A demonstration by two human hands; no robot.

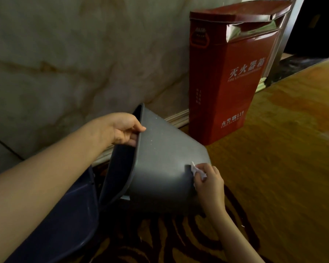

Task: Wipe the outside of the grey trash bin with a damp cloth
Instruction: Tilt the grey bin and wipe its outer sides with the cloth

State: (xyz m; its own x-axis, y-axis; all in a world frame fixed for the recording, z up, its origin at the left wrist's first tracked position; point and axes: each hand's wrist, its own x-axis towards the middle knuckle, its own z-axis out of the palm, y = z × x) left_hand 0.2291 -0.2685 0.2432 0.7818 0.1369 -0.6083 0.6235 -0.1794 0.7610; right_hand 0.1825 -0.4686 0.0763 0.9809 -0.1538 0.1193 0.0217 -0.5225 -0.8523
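Observation:
The grey trash bin (163,162) is tipped on its side, its open mouth facing left toward me and its base pointing right. My left hand (124,130) grips the upper rim, thumb on the outside and fingers inside. My right hand (209,184) presses a small white cloth (197,170) against the bin's outer wall close to the base. Small pale specks dot the upper part of the wall.
A tall red fire extinguisher box (228,76) stands against the marble wall (65,63) just behind the bin. A dark blue object (68,215) lies under my left arm. The floor is a patterned rug (160,240) and polished brown stone (292,149).

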